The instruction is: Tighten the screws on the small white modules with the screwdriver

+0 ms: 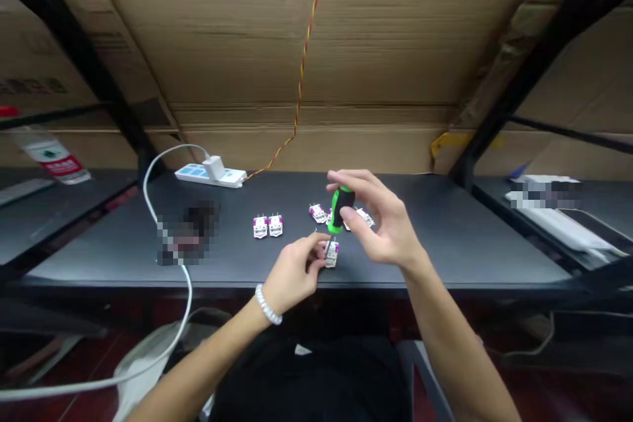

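Observation:
My right hand (378,214) grips a green and black screwdriver (340,210) by its handle, shaft pointing down. The shaft reaches a small white and purple plug-like part (331,254) near the table's front edge. Fingers of my left hand (299,264) are closed on the left side of that part, steadying it on the table. Whether the tip sits in a screw is too small to tell. Beyond the screwdriver lie several similar parts (317,213), partly hidden by my right hand. Two more, a white and purple pair (268,225), sit side by side to the left.
A white power strip (232,178) with a plugged-in charger stands at the back left; its white cable (148,194) loops over the table's left side. A twisted red-yellow wire (301,72) hangs behind. Black shelf posts (467,168) flank the dark table (435,237). A bottle (54,155) is far left.

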Demonstrator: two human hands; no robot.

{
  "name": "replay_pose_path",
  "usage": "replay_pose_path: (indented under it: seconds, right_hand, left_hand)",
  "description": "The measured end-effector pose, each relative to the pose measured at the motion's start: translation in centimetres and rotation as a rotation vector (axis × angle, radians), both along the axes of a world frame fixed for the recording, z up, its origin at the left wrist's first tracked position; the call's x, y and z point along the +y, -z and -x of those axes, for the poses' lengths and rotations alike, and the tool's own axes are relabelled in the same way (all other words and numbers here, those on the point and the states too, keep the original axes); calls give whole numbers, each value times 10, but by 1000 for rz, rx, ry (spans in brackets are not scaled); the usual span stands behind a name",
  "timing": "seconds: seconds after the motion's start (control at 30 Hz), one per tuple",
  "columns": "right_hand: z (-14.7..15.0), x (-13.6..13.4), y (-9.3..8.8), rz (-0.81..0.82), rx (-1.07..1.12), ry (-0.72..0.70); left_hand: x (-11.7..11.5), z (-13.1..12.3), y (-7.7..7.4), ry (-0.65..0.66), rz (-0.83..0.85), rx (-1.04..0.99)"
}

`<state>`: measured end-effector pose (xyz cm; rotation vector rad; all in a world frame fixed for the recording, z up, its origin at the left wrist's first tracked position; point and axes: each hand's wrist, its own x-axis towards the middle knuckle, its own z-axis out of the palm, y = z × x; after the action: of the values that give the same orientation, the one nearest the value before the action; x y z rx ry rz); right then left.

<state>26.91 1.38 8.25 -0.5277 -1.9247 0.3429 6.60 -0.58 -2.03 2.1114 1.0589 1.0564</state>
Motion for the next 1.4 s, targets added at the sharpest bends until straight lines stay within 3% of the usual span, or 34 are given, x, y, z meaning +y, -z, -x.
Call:
replay_pose_path:
  seconds: [0.1, 0.3, 0.5, 0.67, 0.87, 1.07, 1.23, 1.4]
  right_hand:
    - [-1, -1, -1, 76, 7, -62]
    - [1, 2, -3, -80, -26, 116]
    - [-1, 0, 1, 67, 18, -63]
    - [1, 0, -1, -30, -12, 71]
    - [1, -1, -1, 46, -1, -76]
    - [2, -1, -4, -47, -46, 56]
    - [1, -2, -5, 44, -26, -104]
    - [2, 0, -7, -57, -33, 9]
  left_hand:
    - [0, 0, 1, -1, -6, -2]
    - [0, 0, 3, -15, -34, 5]
    - [0, -1, 2, -21, -20, 17]
    - [-1, -1, 0, -17, -17, 3]
    - [-2, -1, -2, -12, -2, 6]
    - [-1, -2, -1, -21, -12, 12]
    - [-2, -2, -2, -24, 0, 14]
    - [-2, -2, -4, -15, 6, -1]
